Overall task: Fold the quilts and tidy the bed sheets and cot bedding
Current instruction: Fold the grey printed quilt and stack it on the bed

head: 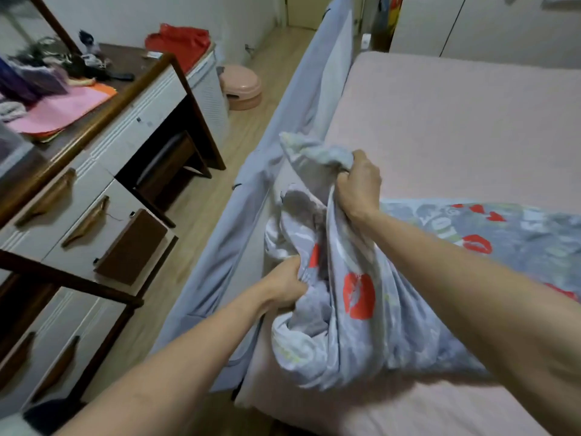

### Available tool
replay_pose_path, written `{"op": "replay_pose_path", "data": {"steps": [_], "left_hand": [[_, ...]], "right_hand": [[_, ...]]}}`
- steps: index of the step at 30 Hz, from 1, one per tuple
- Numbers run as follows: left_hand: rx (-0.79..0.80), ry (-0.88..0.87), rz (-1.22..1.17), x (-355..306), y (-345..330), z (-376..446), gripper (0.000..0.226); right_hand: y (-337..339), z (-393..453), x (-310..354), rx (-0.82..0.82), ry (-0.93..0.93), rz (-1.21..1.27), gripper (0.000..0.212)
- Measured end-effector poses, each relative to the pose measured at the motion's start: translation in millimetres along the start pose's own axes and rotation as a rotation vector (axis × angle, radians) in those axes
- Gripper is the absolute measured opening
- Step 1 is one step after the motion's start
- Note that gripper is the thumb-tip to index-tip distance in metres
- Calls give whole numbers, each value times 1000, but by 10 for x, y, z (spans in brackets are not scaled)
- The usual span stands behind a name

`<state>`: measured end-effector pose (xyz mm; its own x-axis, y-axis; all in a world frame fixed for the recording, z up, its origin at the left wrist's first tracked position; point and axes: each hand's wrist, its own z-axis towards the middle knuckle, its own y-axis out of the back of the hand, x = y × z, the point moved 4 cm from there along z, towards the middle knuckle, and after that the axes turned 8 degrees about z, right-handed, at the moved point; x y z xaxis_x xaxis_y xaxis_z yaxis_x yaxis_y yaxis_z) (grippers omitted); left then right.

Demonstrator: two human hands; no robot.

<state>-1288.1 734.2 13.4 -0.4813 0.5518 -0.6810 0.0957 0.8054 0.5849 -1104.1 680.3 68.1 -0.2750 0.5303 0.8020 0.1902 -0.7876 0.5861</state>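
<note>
A grey-blue quilt (361, 325) printed with red lips lies bunched at the left edge of the bed, trailing off to the right. My left hand (284, 286) grips a fold of it low down, near the bed's side. My right hand (358, 185) holds a bunched corner of the same quilt higher up, lifted off the mattress. A pink bed sheet (456, 127) covers the mattress underneath and looks mostly smooth.
A grey fabric bed rail (301, 114) runs along the bed's left side. Beyond a strip of wooden floor (195, 215) stands a dresser (94, 171) with drawers and clutter on top. A pink stool (240, 88) sits further back.
</note>
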Motion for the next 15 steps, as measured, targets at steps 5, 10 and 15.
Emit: {"op": "replay_pose_path", "data": {"steps": [5,10,15], "left_hand": [[66,-74,137,-179,66,60,58],[207,-150,208,-281,-306,-33,46],[383,129,-129,81,-48,152,24]], "right_hand": [[-643,-81,-120,489,-298,-123,81],[-758,-383,-560,801,-239,-546,123],[-481,-270,-811,710,-202,-397,50]]}}
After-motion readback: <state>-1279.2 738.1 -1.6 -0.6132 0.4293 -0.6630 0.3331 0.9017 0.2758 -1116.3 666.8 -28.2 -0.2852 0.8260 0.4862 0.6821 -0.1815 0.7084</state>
